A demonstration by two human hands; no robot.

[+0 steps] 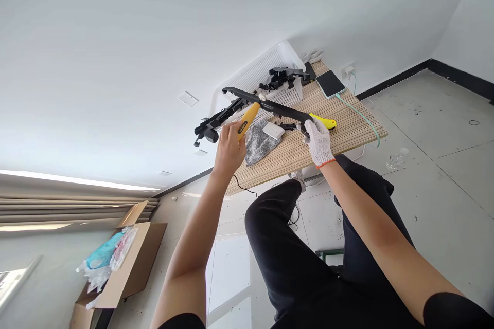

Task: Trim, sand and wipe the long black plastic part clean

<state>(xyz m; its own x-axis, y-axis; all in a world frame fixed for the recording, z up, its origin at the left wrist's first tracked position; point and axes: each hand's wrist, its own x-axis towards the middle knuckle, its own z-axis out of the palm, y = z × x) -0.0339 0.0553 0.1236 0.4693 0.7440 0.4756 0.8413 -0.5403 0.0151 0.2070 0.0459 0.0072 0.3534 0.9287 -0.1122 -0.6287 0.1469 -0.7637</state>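
My bare left hand [230, 149] is wrapped round a yellow-handled tool [248, 119] with dark lettering on its side. The tool's upper end meets the middle of a long black plastic strip [283, 110]; whether it touches cannot be made out. In a white knit glove, my right hand [318, 139] grips the near right end of that strip. Just beyond the glove lies a bright yellow object [324, 121], partly hidden. Below the strip, a grey cloth [259, 146] and a small white box [273, 130] rest on the table.
White plastic baskets [287, 95] with several black plastic parts [283, 78] stand against the wall on the wood-grain table [358, 122]. A phone [330, 84] charges on a green cable [360, 112]. An open cardboard box [127, 267] with plastic bags is at lower left; a clear bottle [397, 158] lies on the floor.
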